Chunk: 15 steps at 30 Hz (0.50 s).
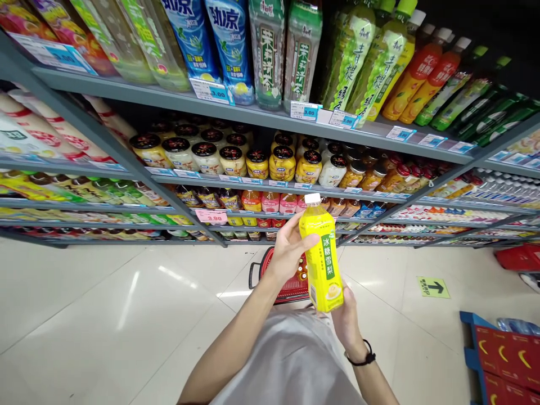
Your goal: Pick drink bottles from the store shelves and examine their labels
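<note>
A yellow drink bottle (322, 256) with a white cap and a green label strip stands upright in both my hands, in front of the store shelves. My left hand (289, 246) grips its upper part, thumb across the shoulder of the bottle. My right hand (346, 320), with a black band on the wrist, cups the bottle's base from below and behind. Directly beneath the bottle a red shopping basket (287, 287) sits on the floor, with a few small bottles showing inside.
Grey metal shelves (270, 115) full of bottled teas, juices and jars rise ahead, with price tags on the edges. The floor is glossy white tile with a green arrow sticker (433, 287). Red and blue crates (504, 354) stand at the lower right.
</note>
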Tool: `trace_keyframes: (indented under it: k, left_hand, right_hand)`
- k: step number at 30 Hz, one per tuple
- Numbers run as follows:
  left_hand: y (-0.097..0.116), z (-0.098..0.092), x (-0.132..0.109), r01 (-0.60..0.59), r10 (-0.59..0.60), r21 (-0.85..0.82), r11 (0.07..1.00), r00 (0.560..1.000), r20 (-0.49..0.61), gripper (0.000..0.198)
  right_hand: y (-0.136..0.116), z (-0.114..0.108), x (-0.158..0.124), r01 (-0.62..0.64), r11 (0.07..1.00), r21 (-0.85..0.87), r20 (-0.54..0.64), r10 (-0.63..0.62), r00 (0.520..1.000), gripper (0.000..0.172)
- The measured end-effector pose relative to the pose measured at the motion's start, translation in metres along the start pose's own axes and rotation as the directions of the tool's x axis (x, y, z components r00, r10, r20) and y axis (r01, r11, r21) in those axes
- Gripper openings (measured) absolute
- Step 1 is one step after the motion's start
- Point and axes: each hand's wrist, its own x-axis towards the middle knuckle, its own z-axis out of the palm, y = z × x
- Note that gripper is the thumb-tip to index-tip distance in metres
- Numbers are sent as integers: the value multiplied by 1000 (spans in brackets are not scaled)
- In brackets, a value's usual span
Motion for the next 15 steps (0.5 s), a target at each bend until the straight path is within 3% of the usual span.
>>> trace_keyframes:
  k: [1,3,5,8,11,15]
  left_hand:
    - [-4,3,1,-23,23,31,999,1000,-17,66]
    - [-11,11,1,-74,78,98,992,996,-45,70]
    - [-18,20,1,-94,105,150,984,992,-66,72]
    - [-28,35,0,-61,72,201,978,996,-48,69]
    - [-39,48,2,-54,55,205,977,998,2,65]
    - [-54,63,8,-76,81,187,979,997,-18,65]
  right_hand:
    - [-3,-4,2,63,996,-65,-31,-65,997,60]
    - [-7,-13,5,136,978,-158,-43,-144,989,72]
    - [-8,-24,5,126,980,-156,-14,-130,991,77]
    - [-10,-41,3,58,996,-63,9,-57,998,66]
    - [-16,-56,-2,-1,997,75,81,-5,997,61]
    - [-26,-73,-10,-56,976,212,156,23,987,61]
